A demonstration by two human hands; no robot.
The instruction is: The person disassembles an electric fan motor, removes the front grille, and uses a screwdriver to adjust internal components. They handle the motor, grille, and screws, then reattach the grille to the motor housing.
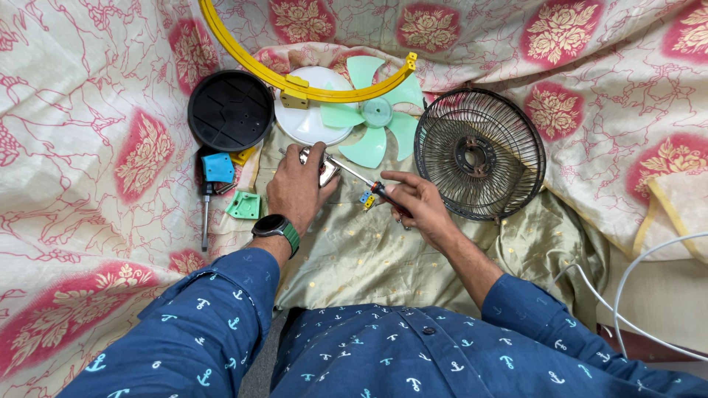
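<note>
View from above of a person seated on patterned cloth (96,110), both forearms in dark blue sleeves reaching forward over a plain olive cloth (354,250). The left hand (297,190), with a dark watch on a green strap (276,227) at the wrist, lies palm down and is closed over a small shiny metal part (325,172), which rests on the olive cloth just in front of the person. The right hand (417,203) is wrapped around the dark handle of a screwdriver (354,175); its shaft runs up and to the left, and the tip meets the metal part under the left hand's fingers. The two hands are near each other but do not touch. Beyond them lie a pale green fan blade (372,110) partly over a white round disc (306,121), with a yellow curved ring (295,81) crossing both. A black round cover (230,110) sits to the left, and a dark wire fan guard (479,153) to the right, just beside the right hand. Left of the left hand lie a blue plastic piece (218,167), a small green plastic piece (244,205) and a thin metal tool (206,217). White cables (634,280) curve along the right edge.
</note>
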